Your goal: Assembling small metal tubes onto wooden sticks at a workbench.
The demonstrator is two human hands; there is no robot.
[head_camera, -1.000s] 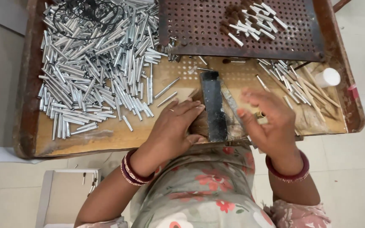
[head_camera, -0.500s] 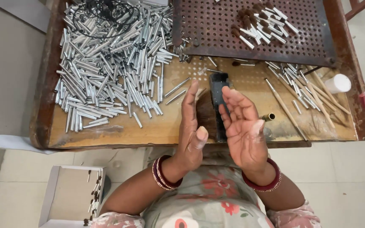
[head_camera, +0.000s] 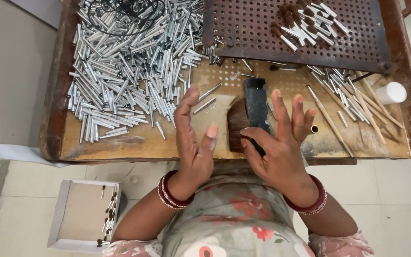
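My left hand (head_camera: 193, 138) and my right hand (head_camera: 277, 143) are raised over the front edge of the wooden work tray (head_camera: 53, 119), palms facing each other with a gap between them. Their fingers are spread and nothing shows in either. Behind the gap, a black block (head_camera: 255, 104) with a tuft of brown bristles (head_camera: 237, 124) lies on the tray. My right thumb overlaps the block's near end. I cannot tell if it touches. Loose metal tubes (head_camera: 205, 97) lie just past my left fingertips.
A big heap of short silver metal tubes (head_camera: 124, 71) fills the tray's left half. A rusty perforated plate (head_camera: 262, 33) at the back right carries several tubes and brush tips (head_camera: 310, 24). Wooden sticks (head_camera: 357, 102) and a white cap (head_camera: 391, 93) lie right. A white box (head_camera: 84, 214) sits on the floor.
A second ago both hands rested on the black block. They lifted with palms turned toward each other, close together, and have now drawn slightly apart.
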